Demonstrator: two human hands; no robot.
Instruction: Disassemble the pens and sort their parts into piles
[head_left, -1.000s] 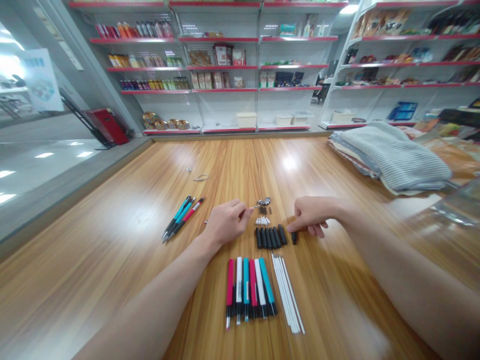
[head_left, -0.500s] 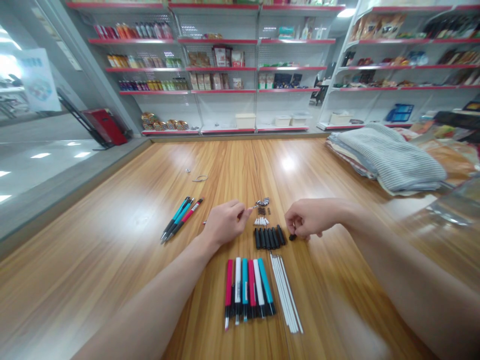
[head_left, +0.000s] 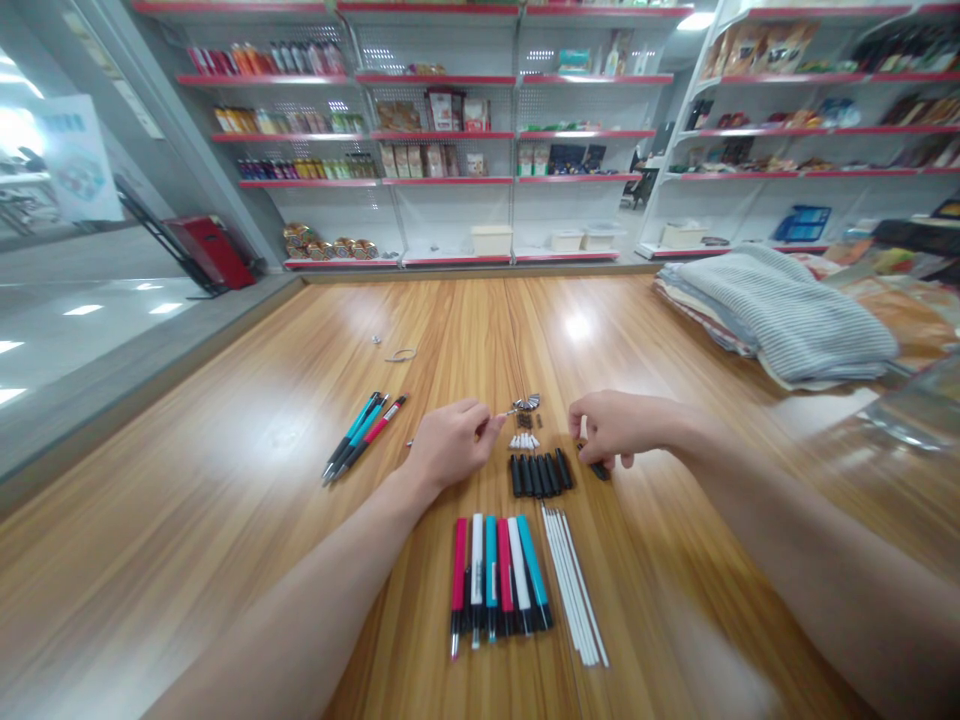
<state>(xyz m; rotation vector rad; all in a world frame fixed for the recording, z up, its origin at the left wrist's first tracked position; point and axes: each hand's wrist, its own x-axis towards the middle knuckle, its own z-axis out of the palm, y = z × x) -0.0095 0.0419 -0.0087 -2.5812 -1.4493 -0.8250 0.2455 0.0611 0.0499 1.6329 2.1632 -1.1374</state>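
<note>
My left hand point(head_left: 450, 442) is closed in a pinch on a thin metal spring, its tip near a small pile of springs point(head_left: 529, 403). My right hand point(head_left: 611, 428) is curled around a short black pen grip point(head_left: 598, 468), just right of a row of several black grips point(head_left: 540, 474). Small white tips point(head_left: 523, 441) lie between the springs and the grips. Nearer to me lie several pen barrels point(head_left: 499, 575) in pink, white and teal, with white refills point(head_left: 576, 585) beside them.
Three assembled pens point(head_left: 364, 433) lie to the left on the wooden table point(head_left: 262, 500). A small ring and clip point(head_left: 401, 354) sit farther back. Folded striped cloth point(head_left: 787, 310) is stacked at the right. Shop shelves point(head_left: 450, 130) line the back wall.
My right hand drew in over the loose black grip beside the row and picked it up in its fingers. My left hand has stayed still with the spring.
</note>
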